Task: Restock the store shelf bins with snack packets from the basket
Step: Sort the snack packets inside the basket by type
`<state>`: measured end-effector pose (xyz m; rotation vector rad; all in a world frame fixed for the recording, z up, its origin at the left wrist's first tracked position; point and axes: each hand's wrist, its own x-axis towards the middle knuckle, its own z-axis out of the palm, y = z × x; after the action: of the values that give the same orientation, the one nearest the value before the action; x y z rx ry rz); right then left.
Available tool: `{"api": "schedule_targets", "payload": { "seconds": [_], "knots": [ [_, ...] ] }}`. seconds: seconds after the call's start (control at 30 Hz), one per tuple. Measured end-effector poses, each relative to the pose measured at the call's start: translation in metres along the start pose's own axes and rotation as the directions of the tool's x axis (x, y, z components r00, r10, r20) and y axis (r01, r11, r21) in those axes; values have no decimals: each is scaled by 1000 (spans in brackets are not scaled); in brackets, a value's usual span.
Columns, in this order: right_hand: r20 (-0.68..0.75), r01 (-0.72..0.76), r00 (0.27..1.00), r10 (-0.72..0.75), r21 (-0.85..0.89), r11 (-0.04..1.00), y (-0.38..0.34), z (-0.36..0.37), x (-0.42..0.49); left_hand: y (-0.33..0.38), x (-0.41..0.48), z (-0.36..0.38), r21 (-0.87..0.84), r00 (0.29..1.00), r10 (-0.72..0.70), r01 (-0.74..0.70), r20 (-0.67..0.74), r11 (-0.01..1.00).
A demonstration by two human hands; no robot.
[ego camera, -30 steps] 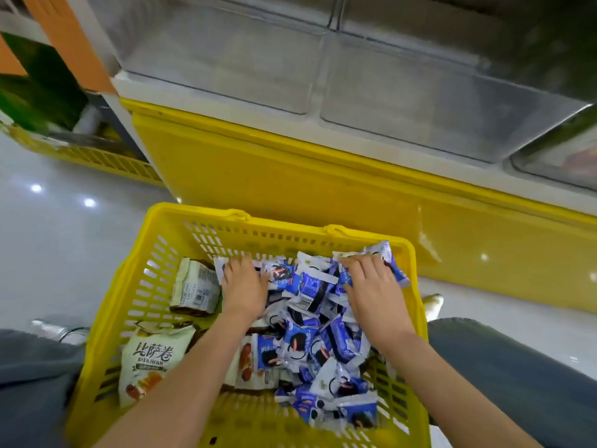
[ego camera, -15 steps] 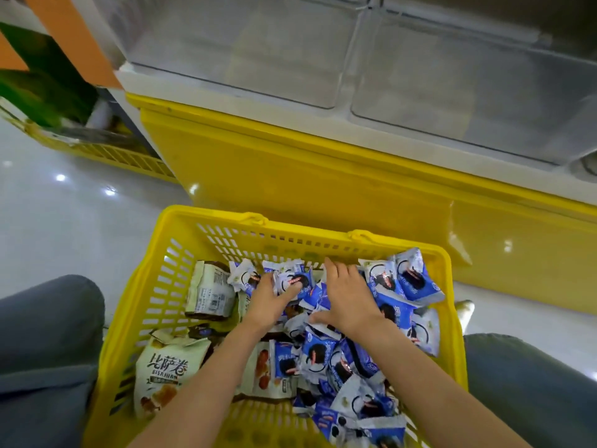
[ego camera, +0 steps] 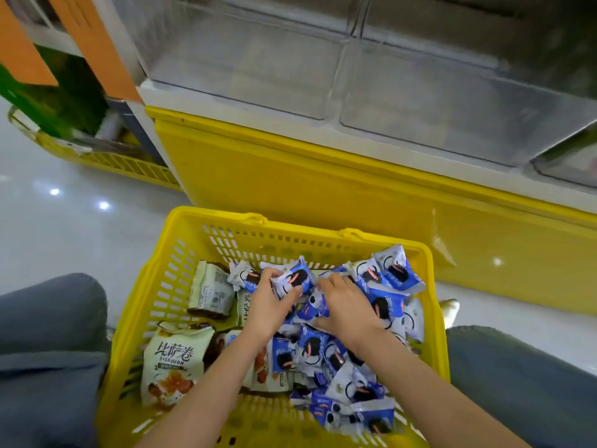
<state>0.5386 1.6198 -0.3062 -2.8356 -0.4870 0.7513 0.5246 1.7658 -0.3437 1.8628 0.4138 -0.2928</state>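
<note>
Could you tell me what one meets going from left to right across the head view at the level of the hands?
Left knee → basket's left wall → pale green packet → left hand, gripping a blue packet → right hand → blue packets by the right wall → right knee.

Left hand (ego camera: 269, 310) gripping blue packet (ego camera: 295, 279), right hand (ego camera: 345, 307) on packet pile (ego camera: 315, 349)

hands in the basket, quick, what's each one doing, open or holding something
Left hand: holding a blue packet, fingers and thumb round it.
Right hand: on the pile of blue packets; grip cannot be told.
</note>
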Motion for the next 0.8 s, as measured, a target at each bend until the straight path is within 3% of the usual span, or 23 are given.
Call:
{"api": "schedule_targets", "payload": {
  "seconds": [0.2, 0.27, 0.4, 0.5, 0.6, 0.73, 0.8],
  "knots": [
    [-206, 65, 978, -24, 192, 979, -3, -19, -37, 25, -40, -15, -85, 995, 79, -74, 55, 994],
    [-179, 21, 983, 32, 289, 957, 3, -26, -54, 28, -57, -16, -93, 988, 101, -90, 121, 992],
    [37, -59, 998, 49, 387, 920, 21, -31, -88, 23, -86, -10, -108, 937, 56, -19, 346, 994],
    [225, -95, 974, 17, 336, 937, 31, -26, -108, 16, -99, -5, -64, 849, -18, 61, 529, 996],
    [294, -126, 955, 35, 295, 947, 39, -18, -122, 9, -108, 3, 27, 762, -25, 9, 647, 1000],
    [187, -111, 977, 106, 15, 994, 46, -6, -135, -3, -115, 23, 94, 862, 19, -77, 506, 993],
    [146, -109, 983, 109, -7, 994, 48, -3, -139, -7, -116, 27, 93, 888, 15, -64, 459, 994]
  ]
}}
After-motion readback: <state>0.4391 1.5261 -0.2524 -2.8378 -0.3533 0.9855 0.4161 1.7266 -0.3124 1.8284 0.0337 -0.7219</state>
